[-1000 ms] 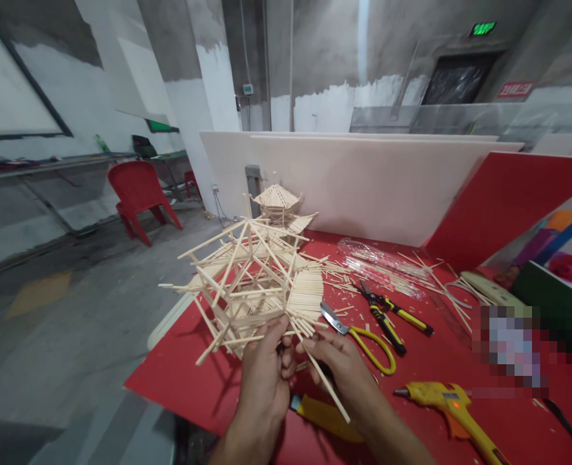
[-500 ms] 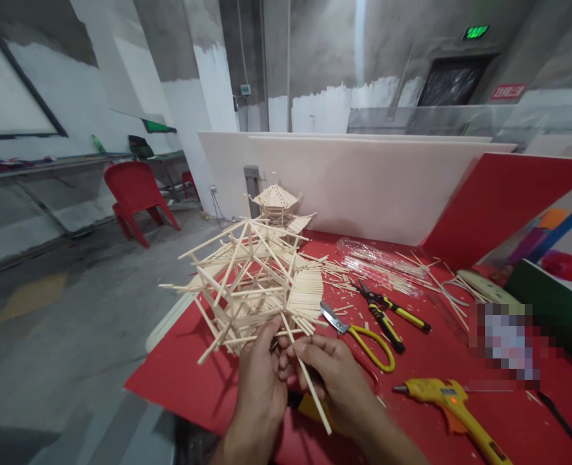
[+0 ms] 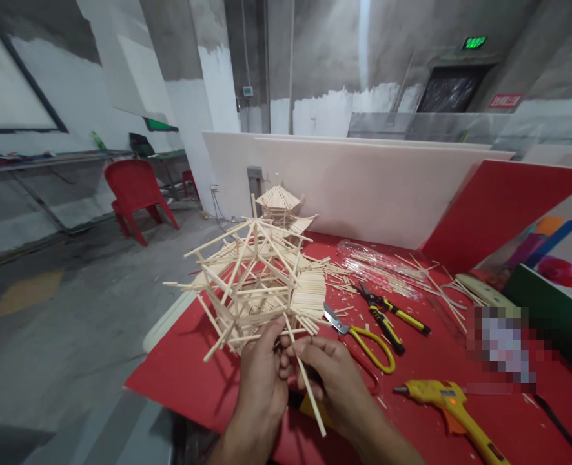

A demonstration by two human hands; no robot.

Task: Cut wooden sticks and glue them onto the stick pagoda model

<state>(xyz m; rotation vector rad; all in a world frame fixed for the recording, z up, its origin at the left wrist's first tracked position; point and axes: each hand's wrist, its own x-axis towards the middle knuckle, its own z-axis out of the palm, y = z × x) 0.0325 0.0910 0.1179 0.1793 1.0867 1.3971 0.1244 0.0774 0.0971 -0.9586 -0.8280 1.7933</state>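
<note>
A model pavilion (image 3: pixel 247 278) built of thin wooden sticks, with an open frame roof, stands at the near left of the red table. My left hand (image 3: pixel 264 371) is closed at its near lower corner, thumb pressed against the frame; its other fingertips are partly hidden. Between the thumb and fingers of my right hand (image 3: pixel 334 371) is a long wooden stick (image 3: pixel 310 391), slanting down toward me. The upper end of this stick meets the model's corner beside my left thumb. Both hands nearly touch each other.
Yellow-handled scissors (image 3: pixel 373 349), cutting pliers (image 3: pixel 385 323) and a yellow glue gun (image 3: pixel 453 400) lie on the red tabletop (image 3: pixel 170 381) to the right. Bagged sticks (image 3: pixel 383 268) and offcuts lie behind. A roofed stick model (image 3: pixel 279 200) stands at the back, before white boards (image 3: pixel 363 187).
The view has shifted slightly, so the model appears a little to the right. The long stick's lower end has swung slightly left. Both hands keep their hold.
</note>
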